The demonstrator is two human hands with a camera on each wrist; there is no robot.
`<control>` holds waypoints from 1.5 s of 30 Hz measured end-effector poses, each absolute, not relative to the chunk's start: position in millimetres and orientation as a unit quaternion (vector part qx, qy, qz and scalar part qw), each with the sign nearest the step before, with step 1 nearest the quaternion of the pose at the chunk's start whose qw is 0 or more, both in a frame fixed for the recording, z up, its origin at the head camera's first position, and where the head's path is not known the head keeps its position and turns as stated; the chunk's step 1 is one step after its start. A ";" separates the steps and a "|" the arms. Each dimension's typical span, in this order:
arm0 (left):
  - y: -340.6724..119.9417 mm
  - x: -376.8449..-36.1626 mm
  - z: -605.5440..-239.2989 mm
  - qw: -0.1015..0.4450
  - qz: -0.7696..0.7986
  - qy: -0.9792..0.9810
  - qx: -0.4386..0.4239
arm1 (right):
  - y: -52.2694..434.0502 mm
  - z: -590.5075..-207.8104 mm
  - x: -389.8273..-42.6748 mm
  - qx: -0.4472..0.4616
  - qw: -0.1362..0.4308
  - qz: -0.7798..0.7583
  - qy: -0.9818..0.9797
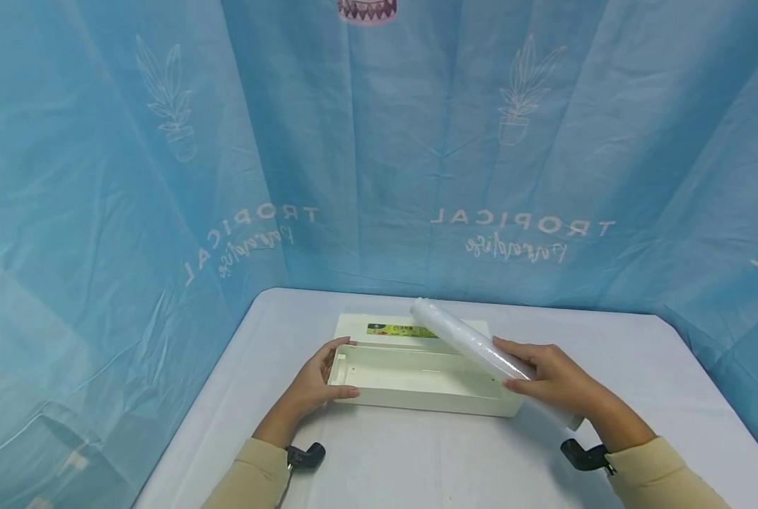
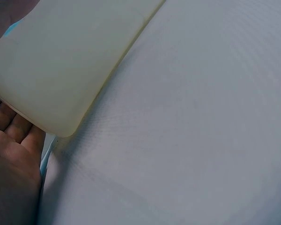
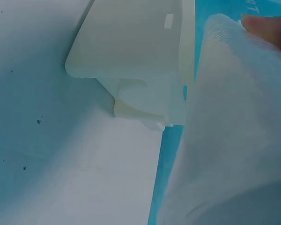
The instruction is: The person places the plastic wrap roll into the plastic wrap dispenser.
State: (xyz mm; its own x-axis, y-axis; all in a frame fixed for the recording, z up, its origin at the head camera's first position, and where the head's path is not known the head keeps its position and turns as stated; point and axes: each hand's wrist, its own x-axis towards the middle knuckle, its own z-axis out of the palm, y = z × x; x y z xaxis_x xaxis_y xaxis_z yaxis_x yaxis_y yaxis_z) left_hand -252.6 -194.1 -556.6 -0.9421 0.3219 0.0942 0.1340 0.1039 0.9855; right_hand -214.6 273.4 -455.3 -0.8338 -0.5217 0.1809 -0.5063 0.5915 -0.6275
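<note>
Roll of cling film (image 1: 474, 341) held at a slant above the open cream box (image 1: 417, 385), near end wrapped in the right hand (image 1: 554, 382), far end jutting up and back over the flipped-open lid (image 1: 411, 326) with its green label (image 1: 401, 330). Box resting on the white desk (image 1: 455, 452), left end braced by the left hand (image 1: 318, 378), thumb on the front wall and fingers curled round the end; seen from the left wrist as a palm (image 2: 11, 159) against the box corner (image 2: 61, 79). Likely to jam if lowered still tilted, one end catching the box wall before the other drops in. Grip near one end only, so probably prone to the smooth roll slipping or tipping. Could also slide the light box across the desk should the bracing hand ease off. From the right wrist, roll (image 3: 234, 131) filling much of the view beside the box end (image 3: 131, 51), so seating slot hard to judge.
</note>
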 end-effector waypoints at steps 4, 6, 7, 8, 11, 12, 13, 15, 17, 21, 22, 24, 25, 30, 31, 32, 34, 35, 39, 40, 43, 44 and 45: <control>-194.4 -252.9 -557.7 0.073 0.649 0.741 0.155 | 272.2 -456.9 -215.4 -0.300 0.010 -0.347 0.888; -195.0 -253.3 -558.6 0.072 0.650 0.741 0.156 | 271.5 -457.7 -215.9 -0.306 0.010 -0.346 0.887; -195.2 -253.4 -559.0 0.072 0.650 0.741 0.156 | 271.2 -458.0 -216.0 -0.308 0.010 -0.346 0.886; -195.3 -253.6 -559.3 0.072 0.649 0.741 0.156 | 270.9 -458.3 -215.9 -0.309 0.011 -0.346 0.886; -195.4 -253.5 -559.2 0.071 0.649 0.741 0.158 | 270.0 -459.3 -216.0 -0.310 0.013 -0.342 0.887; -195.5 -253.3 -559.0 0.071 0.649 0.741 0.158 | 269.7 -459.6 -216.1 -0.310 0.015 -0.342 0.887; -195.6 -253.1 -558.9 0.071 0.649 0.741 0.158 | 269.4 -459.7 -216.1 -0.309 0.016 -0.340 0.888; -195.7 -252.9 -558.8 0.071 0.648 0.742 0.159 | 268.7 -460.0 -216.3 -0.311 0.018 -0.338 0.888; -196.0 -253.3 -559.4 0.071 0.648 0.742 0.160 | 267.9 -459.9 -216.4 -0.312 0.020 -0.336 0.888; -196.1 -253.8 -560.1 0.071 0.649 0.740 0.162 | 265.3 -459.3 -216.9 -0.321 0.020 -0.336 0.885; -196.2 -254.0 -560.2 0.071 0.648 0.741 0.161 | 264.7 -459.2 -217.0 -0.323 0.021 -0.335 0.885; -196.3 -254.2 -560.3 0.071 0.648 0.741 0.160 | 263.3 -459.4 -217.3 -0.326 0.023 -0.335 0.883; -196.4 -254.1 -560.1 0.070 0.646 0.743 0.160 | 262.6 -459.6 -217.5 -0.327 0.025 -0.335 0.884; -196.4 -254.5 -559.8 0.071 0.644 0.745 0.160 | 259.4 -460.6 -218.9 -0.328 0.032 -0.333 0.883; -196.4 -254.4 -559.6 0.071 0.644 0.745 0.160 | 258.8 -460.5 -219.1 -0.329 0.033 -0.332 0.883; -196.4 -254.4 -559.5 0.072 0.646 0.743 0.160 | 258.3 -460.4 -219.2 -0.329 0.033 -0.332 0.883; -196.4 -254.1 -559.3 0.073 0.648 0.741 0.161 | 257.2 -459.9 -219.2 -0.330 0.035 -0.334 0.882; -196.4 -253.9 -559.1 0.074 0.648 0.741 0.161 | 256.6 -459.7 -219.1 -0.330 0.036 -0.335 0.882; -196.4 -253.5 -558.7 0.074 0.643 0.745 0.159 | 254.3 -459.2 -218.2 -0.322 0.047 -0.339 0.883; -196.4 -253.3 -558.5 0.074 0.641 0.747 0.158 | 253.7 -459.0 -218.0 -0.320 0.050 -0.341 0.883; -196.5 -253.2 -558.6 0.070 0.633 0.756 0.153 | 252.1 -458.3 -217.9 -0.315 0.058 -0.344 0.883; -196.5 -253.1 -558.5 0.068 0.630 0.758 0.152 | 251.8 -458.0 -217.9 -0.316 0.059 -0.345 0.882; -196.5 -253.1 -558.6 0.066 0.628 0.760 0.153 | 251.3 -457.7 -217.9 -0.316 0.061 -0.346 0.881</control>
